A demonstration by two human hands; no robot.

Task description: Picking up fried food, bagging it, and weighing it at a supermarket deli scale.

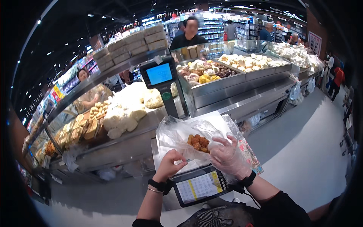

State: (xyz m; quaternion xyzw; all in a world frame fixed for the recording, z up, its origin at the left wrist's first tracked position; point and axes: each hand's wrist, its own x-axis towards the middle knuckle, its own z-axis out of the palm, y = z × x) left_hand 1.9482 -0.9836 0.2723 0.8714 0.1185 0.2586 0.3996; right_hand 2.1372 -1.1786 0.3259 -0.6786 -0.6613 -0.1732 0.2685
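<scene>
Brown fried food pieces [199, 143] lie in a clear plastic bag [170, 128] on the white top of a weighing scale [160, 151]. My bare left hand [170, 165] is closed in a pinch at the bag's near left edge; the bit of film between its fingertips is hard to see. On the other side, my right hand [228, 157] wears a clear plastic glove. Its thumb and forefinger are pinched at the bag's edge beside the food, while other fingers stick out. The scale's keypad panel [198, 187] lies below both hands, closest to my body.
The scale's lit blue display [159, 74] rises on a post behind the bag. Left is a glass-fronted counter with pale buns [124, 113] and flat breads [77, 128]. Steel trays of buns [249, 62] line the right. A person in black [189, 39] stands behind the counter.
</scene>
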